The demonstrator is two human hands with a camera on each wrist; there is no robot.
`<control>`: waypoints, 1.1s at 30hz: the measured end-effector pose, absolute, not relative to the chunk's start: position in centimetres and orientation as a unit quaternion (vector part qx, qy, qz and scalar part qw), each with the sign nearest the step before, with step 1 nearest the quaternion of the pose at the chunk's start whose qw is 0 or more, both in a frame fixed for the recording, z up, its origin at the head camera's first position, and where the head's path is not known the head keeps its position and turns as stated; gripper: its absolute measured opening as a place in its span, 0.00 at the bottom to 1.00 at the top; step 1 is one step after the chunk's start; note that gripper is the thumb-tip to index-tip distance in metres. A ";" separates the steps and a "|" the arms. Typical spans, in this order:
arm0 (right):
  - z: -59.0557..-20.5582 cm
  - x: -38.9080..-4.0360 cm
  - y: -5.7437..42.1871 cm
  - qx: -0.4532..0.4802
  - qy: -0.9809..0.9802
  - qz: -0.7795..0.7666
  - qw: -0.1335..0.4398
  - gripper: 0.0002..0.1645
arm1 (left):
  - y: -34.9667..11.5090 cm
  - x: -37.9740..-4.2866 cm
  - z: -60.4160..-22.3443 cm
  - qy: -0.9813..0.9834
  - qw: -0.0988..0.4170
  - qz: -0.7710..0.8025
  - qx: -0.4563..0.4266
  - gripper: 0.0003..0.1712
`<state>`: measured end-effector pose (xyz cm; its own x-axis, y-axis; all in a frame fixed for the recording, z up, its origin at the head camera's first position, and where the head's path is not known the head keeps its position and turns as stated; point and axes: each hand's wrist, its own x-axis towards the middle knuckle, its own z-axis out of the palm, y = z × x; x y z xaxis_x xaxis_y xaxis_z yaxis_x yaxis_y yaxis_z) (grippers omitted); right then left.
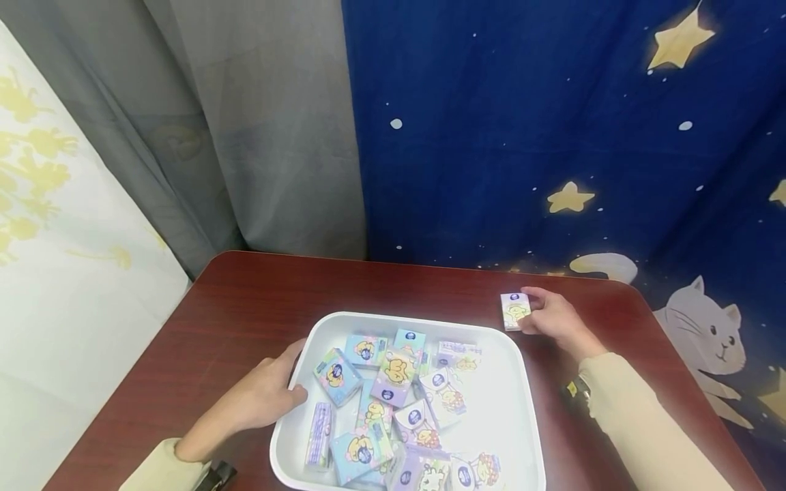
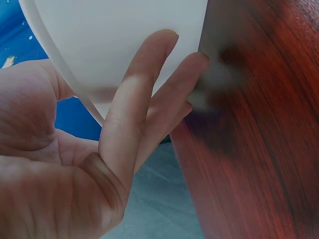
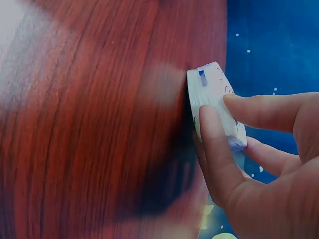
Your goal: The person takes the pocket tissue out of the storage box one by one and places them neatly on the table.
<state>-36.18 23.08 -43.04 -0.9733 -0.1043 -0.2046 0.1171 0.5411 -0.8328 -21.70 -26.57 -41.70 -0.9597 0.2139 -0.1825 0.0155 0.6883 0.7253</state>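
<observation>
A white plastic tub (image 1: 531, 416) holds several small tissue packs, in blue, lilac and white wrappers with cartoon animals. My left hand (image 1: 267, 392) grips its left wall, thumb over the rim and fingers along the outside. In the left wrist view the fingers (image 2: 124, 114) lie against the white outer wall. Beyond the tub's far right corner, my right hand (image 1: 555, 320) pinches a white and lilac tissue pack (image 1: 514, 311) by its right side. The right wrist view shows that pack (image 3: 214, 99) between thumb and fingers, close to the tabletop; whether it touches cannot be told.
The tub stands on a dark red wooden table (image 1: 264, 286) with rounded far corners. Behind the table hang a grey curtain (image 1: 282, 136) and a blue curtain (image 1: 479, 136) with stars and a cat. White cloth (image 1: 74, 307) hangs at the left.
</observation>
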 end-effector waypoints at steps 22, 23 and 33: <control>-43.1 -36.6 23.5 0.045 0.898 -0.416 0.133 0.52 | -26.6 -21.6 -42.0 0.909 0.120 0.391 0.075 0.49; -43.0 -36.6 23.5 0.044 0.904 -0.405 0.126 0.51 | -26.6 -21.6 -42.0 0.909 0.122 0.392 0.074 0.49; -40.1 -34.5 22.1 -0.013 0.927 -0.367 0.074 0.36 | -26.9 -21.7 -42.2 0.909 0.119 0.392 0.074 0.49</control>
